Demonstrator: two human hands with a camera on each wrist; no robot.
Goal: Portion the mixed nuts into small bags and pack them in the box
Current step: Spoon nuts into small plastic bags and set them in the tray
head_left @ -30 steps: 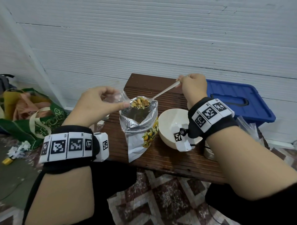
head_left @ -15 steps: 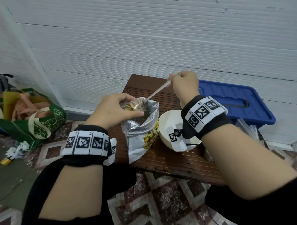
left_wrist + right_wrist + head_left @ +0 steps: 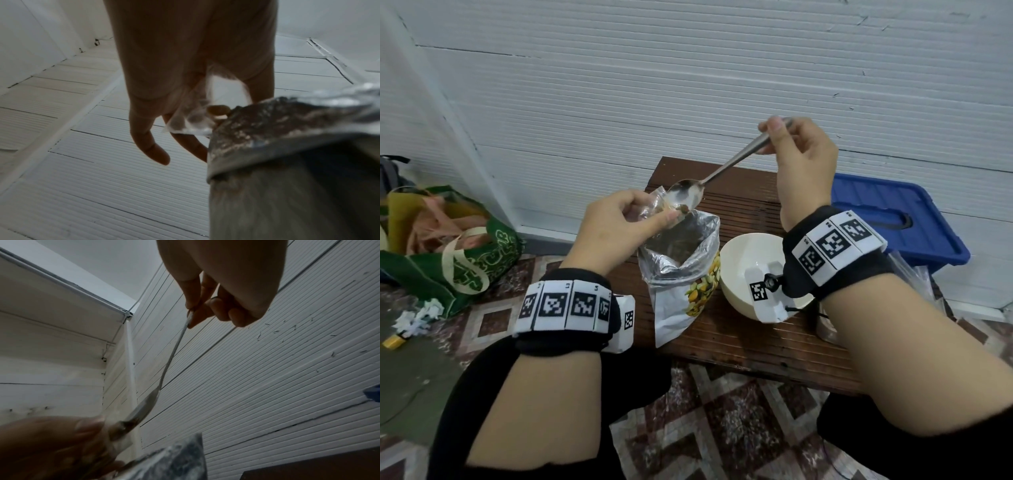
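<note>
My left hand (image 3: 626, 222) pinches a small clear bag (image 3: 654, 209) open just above the mouth of the silver nut pouch (image 3: 681, 274), which stands on the wooden table (image 3: 739, 342). The left wrist view shows the small clear bag (image 3: 197, 116) with a few nuts in it, next to the pouch's rim (image 3: 267, 129). My right hand (image 3: 798, 161) grips the handle of a metal spoon (image 3: 688, 195), raised and tipped down so its bowl sits at the bag's opening; a few nuts cling to its tip. In the right wrist view the spoon (image 3: 164, 378) slants down to the bag.
A white bowl (image 3: 743, 260) stands right of the pouch, partly behind my right wrist. A blue plastic box (image 3: 893, 222) sits at the back right, with clear bags (image 3: 914, 274) beside it. A green tote bag (image 3: 458, 250) lies on the floor at left.
The right hand has lifted and tilted the spoon from level over the pouch to steeply down into the small bag, and most nuts have left it. The left hand moved the bag in over the pouch.
</note>
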